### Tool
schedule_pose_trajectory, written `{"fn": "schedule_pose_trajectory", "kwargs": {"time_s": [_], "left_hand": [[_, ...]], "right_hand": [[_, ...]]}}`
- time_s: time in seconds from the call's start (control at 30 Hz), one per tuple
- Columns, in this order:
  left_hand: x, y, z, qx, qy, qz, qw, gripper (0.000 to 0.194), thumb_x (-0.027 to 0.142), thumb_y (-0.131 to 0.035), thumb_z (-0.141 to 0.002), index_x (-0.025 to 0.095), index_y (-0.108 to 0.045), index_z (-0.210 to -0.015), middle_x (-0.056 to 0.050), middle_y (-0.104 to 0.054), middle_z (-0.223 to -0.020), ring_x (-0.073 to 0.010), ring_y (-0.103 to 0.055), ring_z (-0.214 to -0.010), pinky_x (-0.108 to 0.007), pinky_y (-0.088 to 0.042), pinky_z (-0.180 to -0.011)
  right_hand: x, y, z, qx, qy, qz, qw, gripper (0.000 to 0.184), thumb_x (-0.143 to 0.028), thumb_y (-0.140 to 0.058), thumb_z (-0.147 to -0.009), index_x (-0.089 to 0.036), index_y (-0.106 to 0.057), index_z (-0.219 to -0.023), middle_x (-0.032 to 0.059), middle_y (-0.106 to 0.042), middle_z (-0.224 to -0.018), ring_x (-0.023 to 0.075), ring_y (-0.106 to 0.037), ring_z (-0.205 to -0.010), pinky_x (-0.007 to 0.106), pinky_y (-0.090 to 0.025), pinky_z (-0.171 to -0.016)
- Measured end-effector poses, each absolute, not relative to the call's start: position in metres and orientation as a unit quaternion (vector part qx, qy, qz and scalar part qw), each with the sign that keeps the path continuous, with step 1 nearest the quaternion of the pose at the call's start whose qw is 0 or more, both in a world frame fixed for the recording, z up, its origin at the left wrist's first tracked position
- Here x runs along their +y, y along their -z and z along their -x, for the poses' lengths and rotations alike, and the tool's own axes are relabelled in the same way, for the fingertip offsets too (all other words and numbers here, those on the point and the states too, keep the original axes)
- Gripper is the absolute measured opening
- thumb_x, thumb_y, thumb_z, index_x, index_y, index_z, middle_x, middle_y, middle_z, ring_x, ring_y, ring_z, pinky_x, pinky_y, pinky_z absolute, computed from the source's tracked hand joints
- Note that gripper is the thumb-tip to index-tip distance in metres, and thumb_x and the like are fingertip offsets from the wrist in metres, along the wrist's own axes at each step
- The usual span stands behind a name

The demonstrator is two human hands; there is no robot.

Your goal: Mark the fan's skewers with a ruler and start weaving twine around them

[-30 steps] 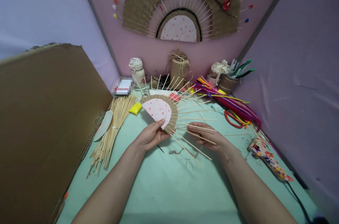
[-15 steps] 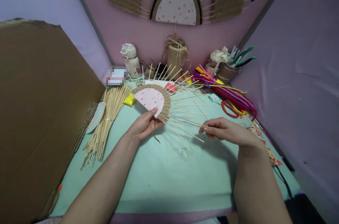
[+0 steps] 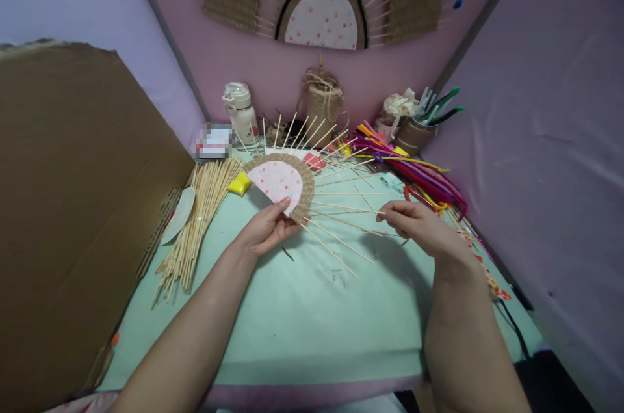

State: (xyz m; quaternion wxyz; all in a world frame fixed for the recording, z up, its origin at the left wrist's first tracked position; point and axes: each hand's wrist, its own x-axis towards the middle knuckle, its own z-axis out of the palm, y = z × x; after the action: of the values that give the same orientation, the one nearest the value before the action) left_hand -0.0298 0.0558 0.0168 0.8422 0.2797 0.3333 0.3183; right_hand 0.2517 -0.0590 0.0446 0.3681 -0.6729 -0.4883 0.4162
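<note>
In L hand [image 3: 273,226]: fan [image 3: 277,185], gripped at near corner, thumb on top of spotted centre, fingers curled beneath. Raised over mid table [image 3: 292,335], tilted, straight edge facing lower L, woven band curving to upper R. Radiating from band: thin sticks [image 3: 338,240], tips free, spread from far side round to near side.

In R hand [image 3: 412,223]: cord [image 3: 351,213], pinched btwn thumb & fingertips, stretched approx. straight from band, running amongst R-side sticks. At same fingertips: outer end of one stick. Contact w/ stick: cannot tell. Remaining fingers curled inward, palm facing down.

To L of fan: yellow pack [image 3: 239,184], just beside; then stick bundle [image 3: 199,224], tied nr middle, w/ white disc [image 3: 179,214] leaning on L side. Beyond, along back: bottle [image 3: 242,114], twine spool [image 3: 324,101], tool can [image 3: 414,137]. Beyond R hand: multicoloured pipe cleaners [image 3: 414,169] in heap. On back wall, above spool: large fan [image 3: 322,16] w/ similar spotted centre, top cut off by view. At far L: upright cardboard [image 3: 73,172].
</note>
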Motion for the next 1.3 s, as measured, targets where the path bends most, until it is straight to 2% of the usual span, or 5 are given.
{"fn": "schedule_pose_trajectory", "kwargs": {"time_s": [0.2, 0.37, 0.77, 1.07, 1.3], "left_hand": [[0.038, -0.025, 0.023, 0.308, -0.236, -0.274, 0.88, 0.027, 0.021, -0.054, -0.09, 0.008, -0.061, -0.113, -0.016, -0.072, -0.102, -0.0214, -0.071, -0.085, -0.03, -0.06, -0.074], [0.018, -0.019, 0.012, 0.274, -0.167, -0.274, 0.907, 0.028, 0.021, -0.056, -0.089, 0.007, -0.063, -0.112, -0.017, -0.071, -0.105, -0.0221, -0.071, -0.089, -0.034, -0.057, -0.082], [0.021, -0.017, 0.01, 0.305, -0.191, -0.266, 0.894, 0.028, 0.011, -0.058, -0.077, 0.002, -0.064, -0.102, -0.021, -0.073, -0.095, -0.022, -0.072, -0.077, -0.03, -0.057, -0.072], [0.022, -0.016, 0.011, 0.345, -0.241, -0.259, 0.869, 0.029, 0.001, -0.061, -0.063, 0.005, -0.068, -0.091, -0.013, -0.074, -0.082, -0.0175, -0.068, -0.069, -0.028, -0.056, -0.064], [0.022, -0.016, 0.011, 0.333, -0.205, -0.263, 0.882, 0.034, 0.001, -0.06, -0.063, 0.005, -0.067, -0.097, -0.015, -0.074, -0.091, -0.0208, -0.07, -0.077, -0.031, -0.057, -0.069]], "right_hand": [[-0.028, -0.015, -0.229, -0.469, -0.244, 0.705, 0.473, 0.029, -0.044, -0.059, -0.076, -0.017, -0.068, -0.073, 0.0028, -0.062, -0.065, 0.0159, -0.052, -0.063, 0.028, -0.038, -0.061], [-0.019, -0.002, -0.214, -0.45, -0.196, 0.675, 0.551, 0.03, -0.048, -0.057, -0.079, -0.019, -0.066, -0.077, 0.0052, -0.068, -0.078, 0.0202, -0.059, -0.077, 0.033, -0.044, -0.076], [-0.019, -0.006, -0.213, -0.409, -0.231, 0.676, 0.568, 0.032, -0.051, -0.064, -0.072, -0.019, -0.065, -0.074, 0.0071, -0.068, -0.077, 0.0212, -0.059, -0.075, 0.036, -0.045, -0.076], [-0.021, -0.005, -0.217, -0.432, -0.214, 0.677, 0.556, 0.037, -0.055, -0.062, -0.074, -0.019, -0.068, -0.076, 0.0057, -0.068, -0.074, 0.0208, -0.058, -0.074, 0.034, -0.044, -0.072], [-0.024, -0.008, -0.22, -0.456, -0.224, 0.674, 0.536, 0.031, -0.049, -0.06, -0.078, -0.019, -0.069, -0.078, 0.0052, -0.069, -0.076, 0.0207, -0.059, -0.075, 0.034, -0.044, -0.074]]}}
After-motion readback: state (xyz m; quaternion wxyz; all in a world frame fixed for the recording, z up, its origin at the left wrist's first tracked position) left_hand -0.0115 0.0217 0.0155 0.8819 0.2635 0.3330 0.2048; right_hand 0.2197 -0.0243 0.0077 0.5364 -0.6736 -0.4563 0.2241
